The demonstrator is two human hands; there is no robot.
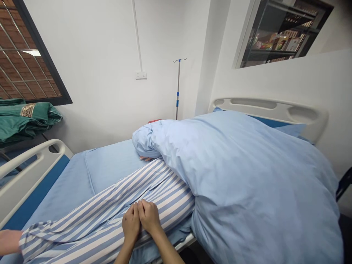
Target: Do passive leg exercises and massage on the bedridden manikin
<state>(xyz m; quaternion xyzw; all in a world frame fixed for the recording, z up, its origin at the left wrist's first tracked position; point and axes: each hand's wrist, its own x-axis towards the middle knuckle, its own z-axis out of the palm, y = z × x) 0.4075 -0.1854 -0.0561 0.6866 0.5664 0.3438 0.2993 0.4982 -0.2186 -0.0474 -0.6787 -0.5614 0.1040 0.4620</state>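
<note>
Checking the hands first: the left hand [131, 223] and the right hand [147, 216] sit side by side, knuckles close together and fingers curled in a narrow posture, on a blue-and-white striped patient gown [162, 190]. Whether the fingers pinch the cloth cannot be determined from this view. The gown lies along the bed over what appears to be a body. Judge the cotton as light, soft and prone to sliding, so take hold at a gathered fold and support the weight beneath it. A further hand [8, 242] extends from the striped cuff at the left edge, and fingertips [145, 158] show beneath the bulky, soft pale blue duvet [247, 176]. Beyond these lie the blue bed sheet [110, 168], white side rail [30, 165], white headboard [269, 110], IV pole [178, 88] and folded green linen [24, 117].
</note>
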